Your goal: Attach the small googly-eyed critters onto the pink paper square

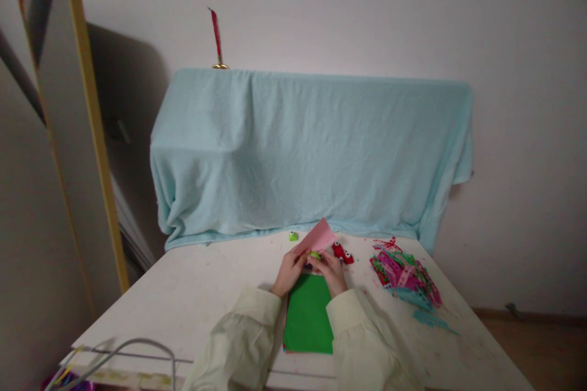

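Observation:
My left hand (288, 272) is closed on a sheet of pink paper (317, 237), which slants up and to the right above my fingers. Between my hands sits a small bright green paper punch (315, 255). The fingers of my right hand (332, 270) are wrapped at it, near the lower edge of the pink sheet. Below both hands lies a stack of coloured paper (309, 317), its top sheet green. Just beyond my right hand are red punches (343, 253) with white eyes. Something dark purple is partly hidden beneath my fingers.
A small green piece with an eye (293, 236) stands at the back of the white table (192, 293). On the right lies a heap of punched paper strips (408, 278). Behind hangs a light blue cloth (312, 153). A grey cable (147, 342) loops at the front left.

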`<move>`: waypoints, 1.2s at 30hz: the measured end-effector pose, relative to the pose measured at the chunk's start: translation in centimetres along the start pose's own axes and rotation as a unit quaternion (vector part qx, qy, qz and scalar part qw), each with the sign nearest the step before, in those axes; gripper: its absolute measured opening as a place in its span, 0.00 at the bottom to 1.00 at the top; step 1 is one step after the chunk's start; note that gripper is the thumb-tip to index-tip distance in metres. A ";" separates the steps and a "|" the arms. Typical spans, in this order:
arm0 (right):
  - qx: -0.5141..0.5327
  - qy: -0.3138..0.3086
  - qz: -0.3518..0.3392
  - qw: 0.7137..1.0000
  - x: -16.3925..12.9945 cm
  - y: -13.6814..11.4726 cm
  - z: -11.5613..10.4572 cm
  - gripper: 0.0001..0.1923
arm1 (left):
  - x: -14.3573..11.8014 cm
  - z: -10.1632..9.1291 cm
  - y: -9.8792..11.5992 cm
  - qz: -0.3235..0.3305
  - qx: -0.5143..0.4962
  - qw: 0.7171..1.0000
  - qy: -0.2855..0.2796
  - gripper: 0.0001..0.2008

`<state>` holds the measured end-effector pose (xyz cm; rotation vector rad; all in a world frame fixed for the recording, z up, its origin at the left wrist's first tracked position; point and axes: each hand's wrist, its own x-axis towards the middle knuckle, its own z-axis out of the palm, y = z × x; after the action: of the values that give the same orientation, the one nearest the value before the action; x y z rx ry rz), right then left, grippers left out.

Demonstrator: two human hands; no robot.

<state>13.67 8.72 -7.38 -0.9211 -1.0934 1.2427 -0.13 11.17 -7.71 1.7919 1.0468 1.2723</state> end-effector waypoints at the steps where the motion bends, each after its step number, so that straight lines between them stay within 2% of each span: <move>1: -0.003 0.004 0.000 1.000 0.0 0.1 -0.1 0.16 | 0.0 0.1 0.0 0.005 0.006 1.000 -0.003 0.18; 6: 0.011 0.016 -0.007 1.000 0.4 1.0 -0.5 0.15 | -0.2 0.4 -0.5 -0.001 0.039 0.999 -0.036 0.21; 10: 0.003 0.037 0.015 0.999 0.4 1.5 -0.8 0.18 | -0.2 0.5 -1.0 -0.013 0.048 0.997 -0.059 0.24; 14: -0.002 0.042 0.007 0.999 0.3 1.3 -0.8 0.19 | -0.1 0.6 -1.6 -0.022 0.046 0.997 -0.063 0.24; 20: -0.034 0.004 0.011 0.999 0.5 1.2 -0.6 0.18 | 0.1 0.6 -2.0 -0.021 0.024 0.999 -0.014 0.23; 26: -0.020 -0.021 -0.011 1.000 0.9 2.3 -0.5 0.18 | 0.1 0.4 -0.9 -0.016 0.010 1.000 0.012 0.23; 31: -0.006 -0.015 -0.006 1.000 0.9 2.4 -0.5 0.16 | 0.0 0.3 -0.3 -0.012 0.024 0.999 0.034 0.23; 36: -0.004 -0.019 -0.010 1.000 0.8 1.8 -0.5 0.16 | 0.0 0.2 -1.0 -0.008 0.036 0.997 0.065 0.23</move>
<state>13.73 9.75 -9.10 -0.8932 -1.1356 1.2447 -0.18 11.60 -8.58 1.7693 1.1909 1.3727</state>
